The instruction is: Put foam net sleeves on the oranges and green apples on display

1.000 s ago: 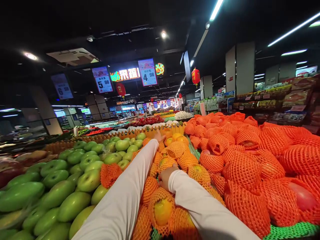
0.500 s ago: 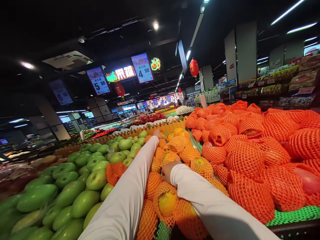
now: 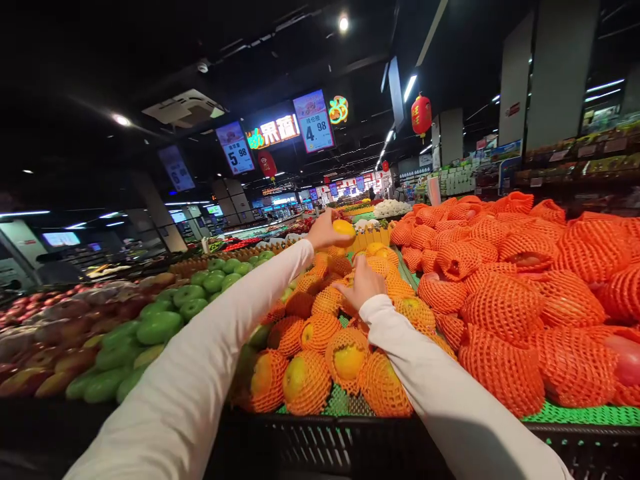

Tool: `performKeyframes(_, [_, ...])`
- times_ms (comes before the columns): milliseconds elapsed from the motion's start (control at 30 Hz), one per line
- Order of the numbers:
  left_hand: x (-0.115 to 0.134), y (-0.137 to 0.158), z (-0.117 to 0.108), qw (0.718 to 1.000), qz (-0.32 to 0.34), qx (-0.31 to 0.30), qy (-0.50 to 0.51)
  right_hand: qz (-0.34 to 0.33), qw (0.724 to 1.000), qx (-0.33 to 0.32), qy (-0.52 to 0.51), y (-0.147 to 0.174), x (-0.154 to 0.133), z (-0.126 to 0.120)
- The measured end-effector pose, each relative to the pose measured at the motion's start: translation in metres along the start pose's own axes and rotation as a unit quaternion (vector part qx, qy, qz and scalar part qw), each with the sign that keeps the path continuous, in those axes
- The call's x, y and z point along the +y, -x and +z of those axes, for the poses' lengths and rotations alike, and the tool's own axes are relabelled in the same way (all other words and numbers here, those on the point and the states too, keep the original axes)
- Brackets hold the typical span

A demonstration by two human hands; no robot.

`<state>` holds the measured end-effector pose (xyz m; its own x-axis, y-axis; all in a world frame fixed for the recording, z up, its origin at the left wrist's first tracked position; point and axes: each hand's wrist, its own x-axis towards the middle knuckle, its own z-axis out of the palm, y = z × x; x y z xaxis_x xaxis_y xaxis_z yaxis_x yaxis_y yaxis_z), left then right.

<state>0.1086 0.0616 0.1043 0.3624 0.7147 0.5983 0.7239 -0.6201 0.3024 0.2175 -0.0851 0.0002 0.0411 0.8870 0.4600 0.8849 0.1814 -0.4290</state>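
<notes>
The left hand point(image 3: 323, 230), its arm stretched out, grasps a bare orange point(image 3: 345, 231) above the far part of the pile; the right hand point(image 3: 366, 287) is just over the netted oranges point(image 3: 320, 332), thumb and forefinger spread apart, its other fingers too hidden to tell whether it grips anything; both arms wear white sleeves point(image 3: 200, 360). So far as can be judged, one orange is picked up and not yet set down; the many others lie in their foam nets in the display, on a green mat point(image 3: 344, 401) above a black slatted front point(image 3: 320, 445). To the left lie green fruits point(image 3: 160, 327), with reddish fruits point(image 3: 75, 360) beyond them; to the right, a heap of larger fruits in red nets point(image 3: 500, 300); farther off hang price signs point(image 3: 313, 121) and a red lantern point(image 3: 421, 115).
</notes>
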Motion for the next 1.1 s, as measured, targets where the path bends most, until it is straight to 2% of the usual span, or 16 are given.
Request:
performKeyframes(67, [0.004,0.041,-0.008,0.998,0.005,-0.059,0.03,-0.006,0.989,0.132,-0.068,0.001,0.001,0.004])
performKeyframes(100, [0.004,0.063,-0.008,0.995,0.002,-0.086,0.048,-0.025,0.984,0.153,-0.089,0.001,0.002,0.007])
performKeyframes(133, [0.004,0.085,-0.007,0.992,0.001,-0.107,0.061,-0.051,0.984,0.135,-0.102,0.001,0.003,0.01])
performKeyframes(200, [0.002,0.123,-0.005,0.986,0.006,-0.146,0.081,-0.108,0.987,0.019,-0.117,0.001,0.006,0.018])
performKeyframes(267, [-0.002,0.145,-0.006,0.976,0.008,-0.192,0.105,-0.152,0.975,-0.111,-0.12,-0.001,0.011,0.025])
performKeyframes(300, [-0.005,0.151,-0.009,0.971,0.007,-0.205,0.122,-0.159,0.969,-0.146,-0.122,-0.002,0.013,0.028])
performKeyframes(367, [-0.016,0.152,-0.019,0.97,0.008,-0.181,0.159,-0.153,0.967,-0.165,-0.12,-0.004,0.016,0.03])
performKeyframes(433, [-0.035,0.148,-0.031,0.983,-0.005,-0.07,0.171,-0.146,0.97,-0.162,-0.111,-0.005,0.02,0.03])
performKeyframes(500, [-0.061,0.146,-0.041,0.989,-0.049,0.061,0.123,-0.153,0.971,-0.158,-0.099,-0.006,0.023,0.029])
performKeyframes(533, [-0.075,0.147,-0.044,0.988,-0.084,0.105,0.079,-0.159,0.97,-0.156,-0.094,-0.007,0.025,0.029])
performKeyframes(567, [-0.089,0.149,-0.046,0.985,-0.119,0.12,0.029,-0.166,0.97,-0.153,-0.091,-0.008,0.027,0.03])
performKeyframes(667, [-0.125,0.16,-0.047,0.971,-0.211,0.076,-0.081,-0.184,0.968,-0.153,-0.08,-0.01,0.033,0.032])
performKeyframes(800, [-0.15,0.172,-0.047,0.96,-0.259,0.002,-0.104,-0.196,0.965,-0.156,-0.08,-0.009,0.035,0.03])
performKeyframes(933, [-0.15,0.173,-0.044,0.961,-0.254,-0.031,-0.108,-0.201,0.963,-0.155,-0.092,-0.006,0.033,0.019])
performKeyframes(1100, [-0.131,0.169,-0.035,0.957,-0.265,-0.053,-0.107,-0.167,0.971,-0.144,-0.092,-0.002,0.026,0.007])
